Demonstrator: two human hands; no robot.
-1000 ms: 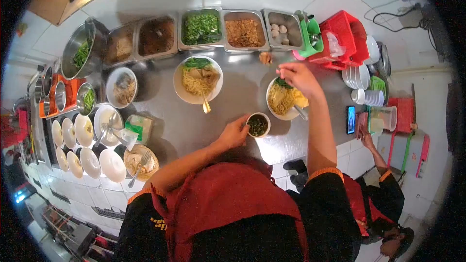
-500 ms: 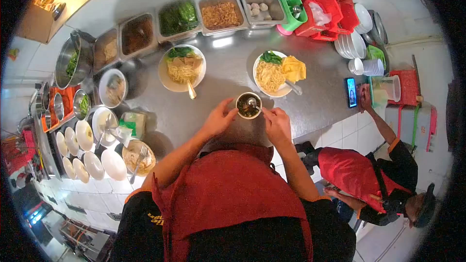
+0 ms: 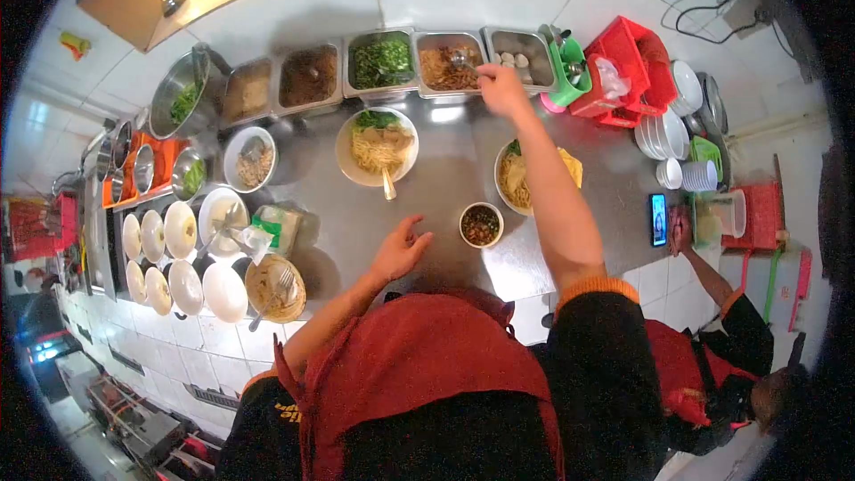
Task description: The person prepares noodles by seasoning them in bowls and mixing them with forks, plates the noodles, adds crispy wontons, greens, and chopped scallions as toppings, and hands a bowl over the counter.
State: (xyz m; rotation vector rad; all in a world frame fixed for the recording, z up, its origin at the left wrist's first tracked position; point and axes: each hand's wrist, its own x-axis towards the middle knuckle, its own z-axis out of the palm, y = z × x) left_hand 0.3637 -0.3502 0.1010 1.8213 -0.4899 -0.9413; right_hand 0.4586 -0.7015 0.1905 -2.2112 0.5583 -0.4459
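Note:
My right hand (image 3: pixel 502 89) reaches to the back row, its fingers closed on the handle of a spoon (image 3: pixel 460 60). The spoon's head is over a metal tray of brown, crumbly topping (image 3: pixel 438 73). Low over the counter, my left hand (image 3: pixel 403 251) has its fingers apart and holds nothing. To its right stands a small white bowl (image 3: pixel 482 225) of dark broth with green and brown bits. Behind is a bowl of noodles (image 3: pixel 372 153) with greens, sliced topping and a spoon. Another noodle bowl (image 3: pixel 514 185), with a yellow wrapper-like piece, is partly hidden by my right forearm.
Trays of chopped greens (image 3: pixel 381 62) and pale balls (image 3: pixel 514 60) flank the topping. Red baskets (image 3: pixel 623 71) and stacked white bowls (image 3: pixel 661 135) stand right. Several oval bowls (image 3: pixel 224 292) sit left. A co-worker's hand (image 3: pixel 680 230) is beside a phone (image 3: pixel 658 219) at the right edge.
My right hand has gone from the small bowl to the topping tray with the spoon. My left hand has let go of the small bowl and drawn left. The view has shifted.

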